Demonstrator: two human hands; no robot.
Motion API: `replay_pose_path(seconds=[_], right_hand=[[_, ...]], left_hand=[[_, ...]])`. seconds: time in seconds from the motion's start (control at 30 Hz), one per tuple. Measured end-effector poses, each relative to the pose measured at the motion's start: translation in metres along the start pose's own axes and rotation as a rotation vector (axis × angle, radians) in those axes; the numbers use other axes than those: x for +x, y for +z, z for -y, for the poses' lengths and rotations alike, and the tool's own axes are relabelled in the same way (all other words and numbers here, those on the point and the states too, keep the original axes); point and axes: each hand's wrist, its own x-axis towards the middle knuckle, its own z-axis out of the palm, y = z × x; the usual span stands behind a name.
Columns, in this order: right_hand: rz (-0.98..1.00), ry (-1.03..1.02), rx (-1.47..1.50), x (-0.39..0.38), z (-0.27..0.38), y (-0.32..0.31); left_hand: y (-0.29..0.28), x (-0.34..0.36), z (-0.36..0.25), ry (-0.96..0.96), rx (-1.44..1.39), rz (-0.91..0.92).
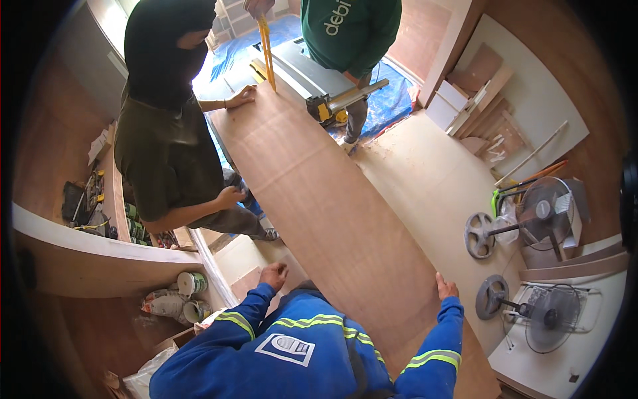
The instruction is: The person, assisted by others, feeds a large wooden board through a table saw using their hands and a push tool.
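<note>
A long reddish-brown plywood panel [332, 199] stretches from my body toward a table saw [302, 73]. My right hand [446, 287] grips the panel's right edge, thumb on top and fingers around the side. My left hand [274, 274] is curled closed just off the left edge; whether anything is inside it is hidden. At the far end, a co-worker's hand [240, 98] rests by the panel's corner. Another hand [258, 6] at the top holds a yellow folding rule [267, 53], its lower end at the panel's far edge.
One person in dark clothes [166, 139] stands left of the panel, another in a green shirt [352, 33] behind the saw. Two fans [545, 213] and leaning boards [492, 100] line the right. Buckets [192, 284] and bags stand at left. Blue sheeting [389, 93] covers the far floor.
</note>
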Motion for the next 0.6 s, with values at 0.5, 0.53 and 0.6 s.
replay_pose_path(seconds=[0.5,0.53,0.6], right_hand=[[-0.041,0.020,-0.057,0.007,-0.002,0.006],[-0.052,-0.008,-0.055,0.006,0.000,0.005],[-0.058,-0.012,-0.051,0.003,-0.001,0.003]], left_hand=[[-0.128,0.221,-0.105,0.453,0.159,-0.668],[-0.132,0.242,-0.099,0.439,0.200,-0.680],[-0.139,0.285,-0.099,0.349,0.222,-0.659]])
